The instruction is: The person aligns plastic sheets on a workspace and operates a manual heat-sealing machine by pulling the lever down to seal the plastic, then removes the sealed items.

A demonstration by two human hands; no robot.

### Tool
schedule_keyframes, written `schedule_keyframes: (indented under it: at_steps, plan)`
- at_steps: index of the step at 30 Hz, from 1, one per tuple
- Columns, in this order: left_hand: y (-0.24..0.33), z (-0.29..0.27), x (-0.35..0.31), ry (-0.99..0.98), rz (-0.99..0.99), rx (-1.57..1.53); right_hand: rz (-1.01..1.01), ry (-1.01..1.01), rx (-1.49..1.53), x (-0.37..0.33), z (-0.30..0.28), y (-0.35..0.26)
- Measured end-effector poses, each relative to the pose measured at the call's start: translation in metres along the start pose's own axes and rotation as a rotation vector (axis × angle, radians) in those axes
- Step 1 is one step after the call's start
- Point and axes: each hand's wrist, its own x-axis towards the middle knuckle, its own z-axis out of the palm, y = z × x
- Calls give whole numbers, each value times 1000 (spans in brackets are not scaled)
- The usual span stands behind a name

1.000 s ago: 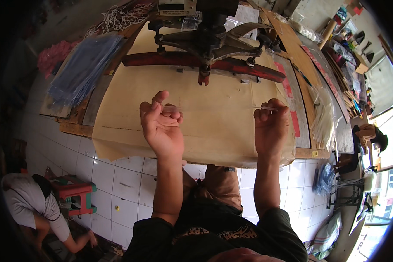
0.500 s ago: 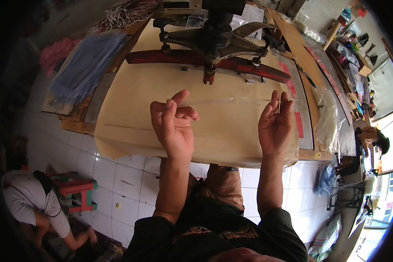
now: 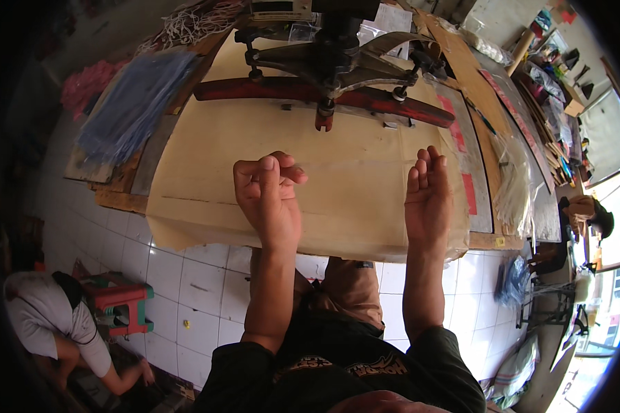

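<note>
Tan paper sheet [image 3: 365, 199], flat on worktable under red press bar [image 3: 310, 93], looks light, creasable, best lifted at near edge; left hand [image 3: 269, 199] loosely curled, right hand [image 3: 427, 199] open, both empty.

The machine [image 3: 331, 62] (dark, metal) is cut off at top.

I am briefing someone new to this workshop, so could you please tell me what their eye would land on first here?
Two bare hands raised over a tan paper-covered table: the left hand curled, the right hand with fingers up, both empty. Behind them, at the table's far edge, sits a dark metal machine on a long red bar. At lower left, another person crouches on the white tiled floor.
</note>
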Motion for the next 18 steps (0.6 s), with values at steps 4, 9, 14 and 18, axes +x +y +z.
schedule_keyframes:
  at_steps: [4, 9, 14, 18]
  plan:
    - [1, -4, 0, -82, 3, 18, -30, 8, 8, -1, 5, 2]
    - [-1, -10, 2, -56, 21, 32, -32, -140, 42, -2, 6, 1]
    - [-6, -21, 4, -47, 38, -59, 34, -328, 215, -3, -1, 1]
    - [1, -5, 1, 15, -26, -108, 32, -392, 260, -5, -4, 2]
